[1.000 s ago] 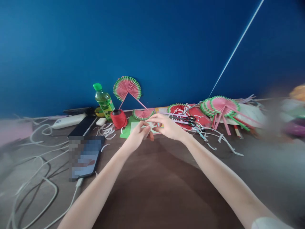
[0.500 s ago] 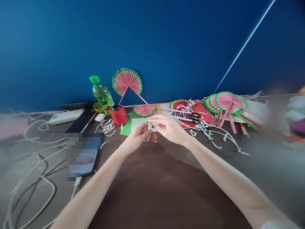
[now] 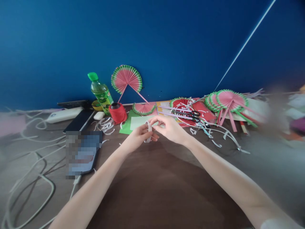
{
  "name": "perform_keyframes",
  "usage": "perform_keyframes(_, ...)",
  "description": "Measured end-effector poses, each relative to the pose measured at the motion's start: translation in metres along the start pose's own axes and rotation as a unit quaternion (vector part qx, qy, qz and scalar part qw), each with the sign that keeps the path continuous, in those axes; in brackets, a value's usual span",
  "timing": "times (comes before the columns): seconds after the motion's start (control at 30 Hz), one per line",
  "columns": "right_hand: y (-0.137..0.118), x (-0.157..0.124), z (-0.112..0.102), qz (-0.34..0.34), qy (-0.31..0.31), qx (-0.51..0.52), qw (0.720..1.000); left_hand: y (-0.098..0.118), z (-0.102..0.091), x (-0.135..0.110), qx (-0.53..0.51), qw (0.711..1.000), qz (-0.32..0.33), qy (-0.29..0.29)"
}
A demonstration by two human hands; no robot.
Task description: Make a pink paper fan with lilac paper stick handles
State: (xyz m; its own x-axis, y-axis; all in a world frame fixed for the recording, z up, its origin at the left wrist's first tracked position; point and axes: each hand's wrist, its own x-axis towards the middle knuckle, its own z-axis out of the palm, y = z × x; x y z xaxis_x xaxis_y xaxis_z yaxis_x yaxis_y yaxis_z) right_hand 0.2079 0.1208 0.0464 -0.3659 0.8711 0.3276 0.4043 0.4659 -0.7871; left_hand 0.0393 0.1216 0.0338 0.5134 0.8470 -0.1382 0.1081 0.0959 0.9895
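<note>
A narrow white ring that looks like a roll of tape stands upright above the table's middle. My left hand is closed around its left side, thumb in front and fingers behind. From the right, my right hand pinches at the ring's upper edge; whether a loose tape end is between those fingertips is too small to tell. Just behind the hands lie a pale sheet of paper and a green sheet. A half-round pleated pink and green paper fan rests beyond them.
A round paper fan leans on the blue wall. Left stand a green bottle and red thread spool, near a phone and white cables. Right are scissors, paper scraps and stacked fans.
The ring has turned, so its round opening shows more now. My right fingertips have shifted slightly along its upper edge. The view has tilted a little.
</note>
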Motion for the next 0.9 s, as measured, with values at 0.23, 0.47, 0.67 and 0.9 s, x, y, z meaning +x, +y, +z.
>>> perform_keyframes(0.23,-0.0029,-0.001,-0.0006,-0.008,0.022,-0.016,1.0,0.0018,0.0033,-0.0025,-0.034,0.999,-0.013,-0.006)
perform_keyframes(0.47,0.0005,0.0015,-0.0028,0.005,0.029,0.103,0.994,-0.0018,0.0015,-0.0012,-0.078,0.997,-0.018,0.02)
perform_keyframes(0.67,0.0034,0.0019,0.0012,0.027,0.027,0.015,0.999,-0.0034,0.0022,0.0006,-0.071,0.997,-0.001,0.034)
perform_keyframes(0.9,0.0021,0.0004,0.0062,0.062,-0.003,0.071,0.996,-0.0017,0.0042,0.0015,-0.044,0.998,-0.003,0.054)
